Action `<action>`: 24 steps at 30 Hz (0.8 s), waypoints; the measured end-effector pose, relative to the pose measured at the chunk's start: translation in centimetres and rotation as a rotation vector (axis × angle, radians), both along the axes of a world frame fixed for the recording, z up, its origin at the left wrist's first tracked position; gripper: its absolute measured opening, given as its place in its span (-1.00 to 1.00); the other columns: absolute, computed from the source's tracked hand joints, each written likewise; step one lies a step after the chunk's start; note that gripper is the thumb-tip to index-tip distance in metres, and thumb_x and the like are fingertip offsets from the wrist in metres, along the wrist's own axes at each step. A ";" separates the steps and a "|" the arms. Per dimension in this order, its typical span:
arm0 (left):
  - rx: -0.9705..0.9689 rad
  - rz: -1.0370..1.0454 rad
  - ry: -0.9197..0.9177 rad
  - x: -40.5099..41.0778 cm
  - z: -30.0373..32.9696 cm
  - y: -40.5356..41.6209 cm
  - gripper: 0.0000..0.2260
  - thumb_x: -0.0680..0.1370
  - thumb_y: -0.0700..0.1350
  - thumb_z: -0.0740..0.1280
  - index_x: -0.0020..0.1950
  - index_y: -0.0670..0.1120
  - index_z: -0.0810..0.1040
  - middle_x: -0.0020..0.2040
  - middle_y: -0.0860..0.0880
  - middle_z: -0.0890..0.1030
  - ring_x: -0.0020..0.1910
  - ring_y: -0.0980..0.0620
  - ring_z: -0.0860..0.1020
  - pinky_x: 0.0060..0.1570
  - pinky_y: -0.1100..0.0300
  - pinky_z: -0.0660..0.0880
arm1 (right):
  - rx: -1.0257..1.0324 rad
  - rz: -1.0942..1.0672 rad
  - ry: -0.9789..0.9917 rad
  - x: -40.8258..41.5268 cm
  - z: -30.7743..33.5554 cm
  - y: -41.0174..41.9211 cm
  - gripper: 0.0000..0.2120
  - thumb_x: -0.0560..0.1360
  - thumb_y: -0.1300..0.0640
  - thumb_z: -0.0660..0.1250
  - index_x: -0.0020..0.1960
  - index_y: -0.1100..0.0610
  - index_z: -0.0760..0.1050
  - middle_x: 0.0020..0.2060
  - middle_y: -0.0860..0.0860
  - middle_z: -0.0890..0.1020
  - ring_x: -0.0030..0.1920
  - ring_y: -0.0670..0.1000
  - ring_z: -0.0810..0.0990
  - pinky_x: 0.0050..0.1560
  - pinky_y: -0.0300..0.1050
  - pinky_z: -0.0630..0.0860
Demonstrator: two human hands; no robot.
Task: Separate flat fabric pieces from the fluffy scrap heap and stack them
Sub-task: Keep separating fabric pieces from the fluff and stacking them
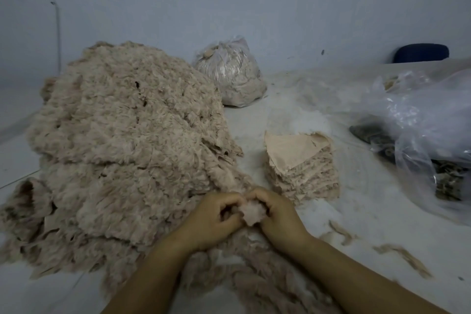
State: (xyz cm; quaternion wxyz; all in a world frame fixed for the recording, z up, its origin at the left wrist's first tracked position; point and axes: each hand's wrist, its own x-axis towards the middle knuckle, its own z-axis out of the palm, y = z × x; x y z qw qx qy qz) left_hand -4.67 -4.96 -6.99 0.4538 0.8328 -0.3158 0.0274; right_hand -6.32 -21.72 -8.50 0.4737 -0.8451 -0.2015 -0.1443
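Note:
A big heap of fluffy beige scraps (122, 150) fills the left half of the floor and spreads toward me. To its right stands a neat stack of flat fabric pieces (300, 163), smooth side up on top. My left hand (216, 216) and my right hand (277, 211) meet at the heap's near edge, just below the stack. Both are closed on one small fluffy fabric piece (251, 213) held between them. The fingertips are partly buried in the fluff.
A tied clear bag of scraps (232, 76) stands behind the heap against the wall. Crumpled clear plastic bags (420, 130) with darker material lie at the right. Loose fluff strips (402, 255) lie on the pale floor (369, 211). A dark blue object (420, 53) sits far right.

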 end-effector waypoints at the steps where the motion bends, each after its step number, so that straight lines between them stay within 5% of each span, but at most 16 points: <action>1: -0.056 0.030 -0.013 0.0 0.1 0.0 -0.84 0.43 0.02 0.32 -0.08 -0.02 0.58 -0.25 -0.08 0.56 -0.28 -0.07 0.49 -0.26 0.08 0.43 | 0.053 -0.030 0.012 -0.1 0.0 0.0 -0.76 0.42 0.45 0.33 -0.13 0.11 0.55 -0.25 -0.12 0.56 -0.20 -0.24 0.49 -0.17 -0.38 0.40; 3: -0.106 0.109 -0.118 0.4 0.1 0.3 -0.71 0.41 0.05 0.35 0.12 0.09 0.47 -0.07 0.04 0.50 -0.15 0.16 0.45 -0.13 0.28 0.42 | 0.210 -0.070 0.056 -0.3 0.2 -0.3 -0.85 0.47 0.24 0.42 -0.25 0.21 0.53 -0.39 0.02 0.57 -0.33 -0.15 0.51 -0.29 -0.28 0.42; 6: 0.202 0.148 -0.200 1.6 -0.6 1.3 -0.42 0.44 -0.01 0.39 0.42 0.09 0.26 0.35 0.06 0.32 0.32 0.18 0.28 0.27 0.42 0.22 | 0.448 -0.053 0.207 -1.3 0.9 -0.4 -0.65 0.36 -0.07 0.36 -0.41 0.20 0.53 -0.54 0.02 0.56 -0.48 -0.09 0.53 -0.37 -0.30 0.46; 9: 0.312 0.291 -0.184 1.8 -1.4 1.3 -0.60 0.48 -0.30 0.30 0.31 -0.09 0.51 0.21 -0.07 0.55 0.20 -0.01 0.47 0.14 0.41 0.29 | 0.678 -0.075 0.295 -1.6 1.6 -0.5 -0.64 0.34 -0.06 0.33 -0.40 0.23 0.44 -0.56 0.00 0.49 -0.50 -0.07 0.46 -0.44 -0.30 0.41; 12: -0.031 0.402 -0.050 1.6 -0.3 1.2 -0.66 0.43 -0.41 0.25 0.03 -0.08 0.64 0.00 0.04 0.62 0.03 0.15 0.55 -0.01 0.46 0.38 | 0.762 -0.031 0.313 -1.5 2.0 -1.0 -0.56 0.43 -0.04 0.28 -0.31 0.37 0.47 -0.49 0.16 0.48 -0.44 0.07 0.46 -0.38 -0.19 0.43; 16: -0.341 0.054 0.413 0.1 0.9 0.1 -0.71 0.41 0.07 0.39 0.11 0.06 0.59 0.01 0.15 0.67 0.03 0.21 0.61 -0.04 0.36 0.50 | 0.724 0.020 0.391 -1.7 1.9 -0.4 -0.71 0.47 0.08 0.31 -0.27 0.30 0.59 -0.45 0.12 0.63 -0.46 0.02 0.59 -0.41 -0.22 0.53; 19: -0.486 0.068 0.474 -0.4 0.7 -1.6 -0.77 0.43 -0.04 0.46 -0.02 -0.16 0.65 -0.06 -0.17 0.68 -0.08 -0.09 0.63 -0.10 0.15 0.56 | 0.720 -0.007 0.419 -1.6 1.3 -0.2 -0.81 0.51 0.25 0.33 -0.25 0.24 0.61 -0.40 0.18 0.63 -0.44 0.06 0.58 -0.40 -0.17 0.55; 22: -0.900 0.152 0.665 0.1 1.1 -1.9 -0.81 0.41 -0.13 0.33 -0.07 -0.15 0.67 -0.09 -0.16 0.69 -0.12 -0.04 0.67 -0.19 0.20 0.59 | 0.746 -0.042 0.444 -1.1 1.0 -0.6 -0.77 0.49 0.47 0.19 -0.09 0.23 0.54 -0.38 0.08 0.63 -0.36 0.00 0.57 -0.39 -0.20 0.52; 24: -1.004 0.171 0.695 0.7 1.0 -1.3 -0.79 0.41 -0.13 0.31 -0.09 -0.18 0.68 -0.09 -0.15 0.70 -0.12 -0.01 0.67 -0.22 0.22 0.60 | 0.797 0.031 0.483 -0.9 1.1 -0.8 -0.76 0.42 0.46 0.18 -0.01 0.23 0.49 -0.35 0.05 0.63 -0.29 -0.01 0.58 -0.36 -0.19 0.53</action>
